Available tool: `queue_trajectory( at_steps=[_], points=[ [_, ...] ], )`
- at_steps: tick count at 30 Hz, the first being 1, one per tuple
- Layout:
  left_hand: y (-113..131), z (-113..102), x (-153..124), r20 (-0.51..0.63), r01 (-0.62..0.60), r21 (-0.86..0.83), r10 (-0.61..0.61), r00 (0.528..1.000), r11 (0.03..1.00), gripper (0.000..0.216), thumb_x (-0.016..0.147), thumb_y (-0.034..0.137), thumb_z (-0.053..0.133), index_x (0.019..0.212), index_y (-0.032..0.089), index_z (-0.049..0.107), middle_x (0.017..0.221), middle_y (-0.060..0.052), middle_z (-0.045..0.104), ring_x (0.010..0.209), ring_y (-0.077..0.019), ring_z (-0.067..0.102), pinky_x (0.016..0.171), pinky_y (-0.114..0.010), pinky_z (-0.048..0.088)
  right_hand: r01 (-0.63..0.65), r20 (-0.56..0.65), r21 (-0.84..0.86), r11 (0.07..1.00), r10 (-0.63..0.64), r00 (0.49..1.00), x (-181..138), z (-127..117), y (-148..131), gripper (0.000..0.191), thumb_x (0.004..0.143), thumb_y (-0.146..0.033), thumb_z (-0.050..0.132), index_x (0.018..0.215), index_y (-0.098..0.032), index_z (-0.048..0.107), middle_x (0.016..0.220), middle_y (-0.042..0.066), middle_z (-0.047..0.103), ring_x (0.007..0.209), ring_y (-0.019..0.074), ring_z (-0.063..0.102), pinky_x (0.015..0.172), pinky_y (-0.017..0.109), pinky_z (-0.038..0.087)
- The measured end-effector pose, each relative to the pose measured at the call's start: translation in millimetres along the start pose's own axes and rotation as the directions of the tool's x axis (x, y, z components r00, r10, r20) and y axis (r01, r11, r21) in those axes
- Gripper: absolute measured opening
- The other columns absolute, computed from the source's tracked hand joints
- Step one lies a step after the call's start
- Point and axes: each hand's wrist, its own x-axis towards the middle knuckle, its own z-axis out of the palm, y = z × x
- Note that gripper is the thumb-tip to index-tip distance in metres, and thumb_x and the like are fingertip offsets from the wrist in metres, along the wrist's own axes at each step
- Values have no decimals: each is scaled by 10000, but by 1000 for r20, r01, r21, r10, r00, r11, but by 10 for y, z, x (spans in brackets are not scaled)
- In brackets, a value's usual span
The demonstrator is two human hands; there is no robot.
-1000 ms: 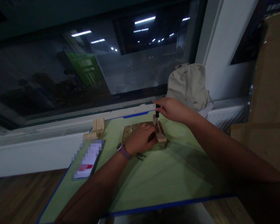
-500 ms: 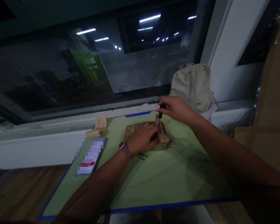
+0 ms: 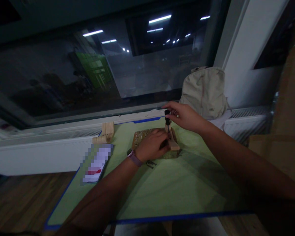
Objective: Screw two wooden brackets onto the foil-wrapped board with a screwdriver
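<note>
A screwdriver [image 3: 167, 117] with a black handle stands nearly upright, its shaft pointing down at a pale, shaped wooden piece [image 3: 173, 143]. My right hand [image 3: 183, 114] has thumb and fingers around the top of its handle, with a loose hold. The wooden piece lies on the right end of a brownish, patterned block [image 3: 139, 136]. Across that block rests my left hand [image 3: 153, 144], fingers closed on the wooden piece near the screwdriver's tip. The tip itself is hidden by the fingers. Several small dark screws [image 3: 151, 164] lie beside my left wrist.
Curved wooden pieces [image 3: 107, 132] stand at the table's back left, near a phone [image 3: 98, 164] with a blurred screen. The green table [image 3: 162, 193] has a blue edge. A beige backpack [image 3: 204, 91] sits by the window, above a white radiator [image 3: 245, 123].
My right fingers have loosened and spread a little around the screwdriver handle, which now stands more upright. My left hand keeps its place on the wooden piece. The view has shifted slightly.
</note>
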Motion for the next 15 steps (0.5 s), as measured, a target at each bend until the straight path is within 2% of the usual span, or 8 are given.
queue_trajectory(
  at_steps=[4,6,9,11,15],
  points=[
    [2,-4,-5,0,-9,0,9,1000,1000,215,904,296,576,1082,175,575,1063,-92,624,1061,-261,556,928,-412,478,22,-36,-121,992,-26,999,12,-3,12,186,855,-195,628,1036,-163,656,875,59,679,719,180,586,662,279,397],
    [4,-6,-4,-2,-12,-5,12,1000,1000,204,908,306,574,1068,180,573,1044,-86,623,1039,-258,560,912,-408,480,-24,-58,-213,977,12,998,15,-12,8,129,846,-221,662,961,-162,656,839,65,679,708,189,580,646,285,371],
    [4,-4,0,0,-1,-11,1,1000,1000,177,910,303,570,1042,186,571,1036,-84,622,1037,-257,556,901,-404,479,-108,-72,-283,953,91,993,14,-15,-5,166,849,-309,692,930,-172,644,744,45,670,651,188,568,597,282,321],
    [4,-1,2,4,3,-11,-3,1000,1000,170,914,299,563,1041,187,571,1036,-84,621,1042,-258,552,904,-405,475,-111,-36,-348,931,105,994,9,-7,-23,175,886,-358,646,891,-183,640,717,43,670,635,190,570,580,286,294],
    [11,-8,4,7,-3,-22,3,1000,1000,175,908,289,569,1049,186,574,1043,-87,623,1049,-258,547,916,-405,469,-83,55,-541,837,134,989,-12,5,-80,291,991,-369,439,886,-185,638,740,87,687,642,219,584,565,313,246]
  ],
)
